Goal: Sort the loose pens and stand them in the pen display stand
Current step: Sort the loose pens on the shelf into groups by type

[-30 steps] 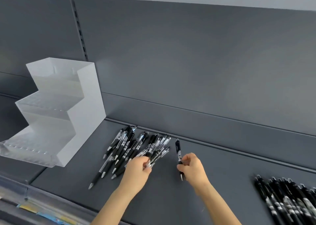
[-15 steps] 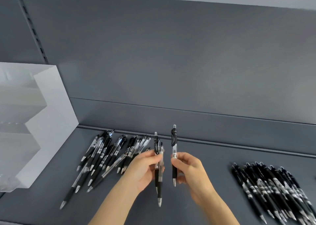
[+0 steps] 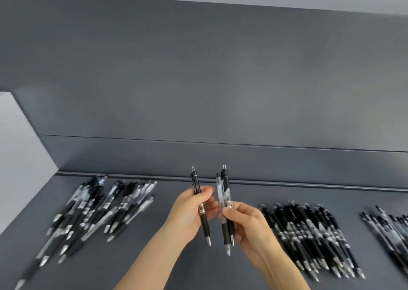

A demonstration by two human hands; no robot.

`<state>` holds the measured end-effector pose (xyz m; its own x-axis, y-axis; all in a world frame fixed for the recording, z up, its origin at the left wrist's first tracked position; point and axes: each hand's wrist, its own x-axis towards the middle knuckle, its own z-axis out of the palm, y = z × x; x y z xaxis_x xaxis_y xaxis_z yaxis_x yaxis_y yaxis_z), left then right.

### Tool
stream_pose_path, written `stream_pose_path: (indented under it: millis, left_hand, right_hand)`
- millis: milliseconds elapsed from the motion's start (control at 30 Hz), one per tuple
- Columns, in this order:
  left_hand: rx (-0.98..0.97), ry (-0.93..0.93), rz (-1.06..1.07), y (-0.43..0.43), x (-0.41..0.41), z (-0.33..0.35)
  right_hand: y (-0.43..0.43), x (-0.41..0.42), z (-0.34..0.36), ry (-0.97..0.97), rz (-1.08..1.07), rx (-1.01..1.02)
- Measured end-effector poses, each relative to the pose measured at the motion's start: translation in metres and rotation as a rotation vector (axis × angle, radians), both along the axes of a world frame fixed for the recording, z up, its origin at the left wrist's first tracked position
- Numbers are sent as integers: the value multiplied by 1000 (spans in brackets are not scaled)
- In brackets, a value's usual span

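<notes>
My left hand (image 3: 187, 214) holds one black pen (image 3: 204, 221) upright, tip down, above the grey shelf. Just to its right, my right hand (image 3: 247, 221) pinches two pens (image 3: 225, 203) side by side, a clear one and a black one, also tip down. A loose pile of black and clear pens (image 3: 97, 210) lies on the shelf to the left. A neater row of black pens (image 3: 309, 234) lies to the right. Only a white side wall of the pen display stand (image 3: 19, 157) shows at the left edge.
Another group of pens (image 3: 390, 230) lies at the far right edge. The grey shelf back panel (image 3: 198, 80) rises behind everything, with a raised lip (image 3: 287, 182) along the shelf's rear.
The view has swung right, so the stand has nearly left the frame. One of the two pens from my left hand has passed to my right hand, which holds two now.
</notes>
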<state>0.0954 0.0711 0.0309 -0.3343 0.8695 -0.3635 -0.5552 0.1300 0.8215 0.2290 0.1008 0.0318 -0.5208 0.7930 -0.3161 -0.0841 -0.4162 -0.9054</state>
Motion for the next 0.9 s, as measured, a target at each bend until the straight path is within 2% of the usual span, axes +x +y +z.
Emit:
stream_pose_path:
  millis: [167,333,433,533,700,800,900]
  left_hand:
    - [-114,146,-114,25,54,-3]
    - [-104,26,-81,56,125,-1]
    - [-90,64,-94,68,164,-6]
    - [-83,84,-132,78,197,-14]
    - [-62,47,-218,92,239,-23]
    - [-58,87,-246,100,261,-25]
    - [-86,82,-233,108,276,-27]
  right_hand:
    - [29,68,3,106,-12,-144]
    - [57,137,9,114,-36,-153]
    - [73,179,4,48,-74,-96]
    - [93,224,-12,-187,-188,67]
    - [131,301,-26,-759,-417,416]
    - [150,332,-29,-987,-433,460]
    - [161,346,-38,-1117,-387,496]
